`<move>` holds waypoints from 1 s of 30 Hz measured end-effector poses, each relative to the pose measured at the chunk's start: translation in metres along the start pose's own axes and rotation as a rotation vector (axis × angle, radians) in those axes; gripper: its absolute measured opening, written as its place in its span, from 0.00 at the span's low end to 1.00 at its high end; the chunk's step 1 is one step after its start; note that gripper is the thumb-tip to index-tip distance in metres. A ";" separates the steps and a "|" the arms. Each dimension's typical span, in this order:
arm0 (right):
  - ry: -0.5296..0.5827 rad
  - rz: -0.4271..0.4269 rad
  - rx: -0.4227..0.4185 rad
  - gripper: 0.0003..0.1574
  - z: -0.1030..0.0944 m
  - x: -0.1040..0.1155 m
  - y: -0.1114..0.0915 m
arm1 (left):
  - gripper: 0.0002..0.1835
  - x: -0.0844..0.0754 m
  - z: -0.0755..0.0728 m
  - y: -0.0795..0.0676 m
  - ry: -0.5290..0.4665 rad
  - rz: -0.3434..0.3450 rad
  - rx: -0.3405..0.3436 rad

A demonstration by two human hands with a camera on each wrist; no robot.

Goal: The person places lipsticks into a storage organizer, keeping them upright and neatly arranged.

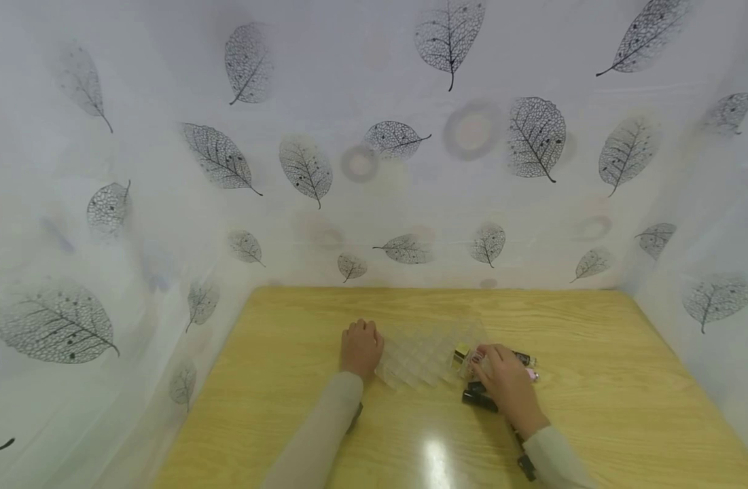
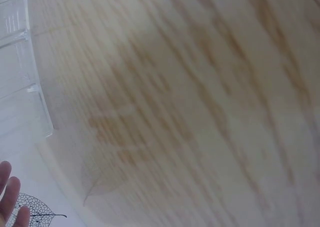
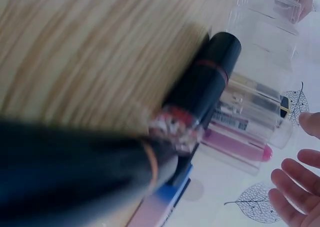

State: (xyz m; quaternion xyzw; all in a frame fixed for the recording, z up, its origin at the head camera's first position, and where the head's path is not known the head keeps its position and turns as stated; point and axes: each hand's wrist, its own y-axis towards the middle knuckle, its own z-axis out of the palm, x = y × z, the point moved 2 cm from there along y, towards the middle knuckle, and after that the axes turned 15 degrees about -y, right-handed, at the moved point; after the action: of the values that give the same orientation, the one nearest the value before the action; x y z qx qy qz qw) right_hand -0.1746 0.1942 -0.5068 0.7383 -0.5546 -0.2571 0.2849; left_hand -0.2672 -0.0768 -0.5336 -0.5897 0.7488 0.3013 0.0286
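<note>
A clear plastic organizer (image 1: 419, 356) with rows of slanted compartments lies on the table. My left hand (image 1: 361, 348) rests beside its left end, and the left wrist view shows the fingertips (image 2: 10, 199) near the organizer's corner. Over its right end reaches my right hand (image 1: 508, 380). In the right wrist view its fingers (image 3: 295, 182) are spread and loosely bent, with nothing between them. Just beyond them, a pink tube (image 3: 235, 144) and a tube with a black and gold cap (image 3: 285, 107) sit in the compartments. A black lipstick (image 1: 480, 401) lies close below the right hand.
Nearer my right sleeve lies another dark cosmetic item (image 1: 525, 467). A dark object (image 1: 355, 418) shows partly from behind my left forearm. A large black tube (image 3: 75, 172) fills the right wrist view's foreground. Leaf-printed white sheeting (image 1: 404, 204) encloses the table's back and sides.
</note>
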 end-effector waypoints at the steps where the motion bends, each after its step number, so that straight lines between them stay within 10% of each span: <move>1: -0.018 -0.018 -0.004 0.28 -0.002 -0.001 0.000 | 0.09 0.000 0.000 0.000 0.001 0.000 -0.005; 7: -0.074 -0.087 0.001 0.26 -0.013 -0.010 -0.003 | 0.08 -0.001 -0.002 0.000 -0.009 0.002 -0.015; 16: -0.135 -0.080 0.070 0.51 -0.035 -0.021 -0.024 | 0.08 0.003 0.004 0.001 0.014 0.023 -0.049; 23: -0.188 -0.104 0.179 0.29 -0.050 -0.024 -0.044 | 0.08 0.001 0.003 0.002 -0.005 0.004 -0.040; 30: -0.287 -0.120 0.379 0.27 -0.051 -0.020 -0.064 | 0.08 -0.001 0.002 0.001 0.002 -0.003 -0.031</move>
State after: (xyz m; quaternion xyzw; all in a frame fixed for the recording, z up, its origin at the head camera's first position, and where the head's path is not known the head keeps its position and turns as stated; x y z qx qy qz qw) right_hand -0.1012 0.2347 -0.5142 0.7662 -0.5828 -0.2672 0.0438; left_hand -0.2685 -0.0749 -0.5344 -0.5914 0.7432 0.3123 0.0194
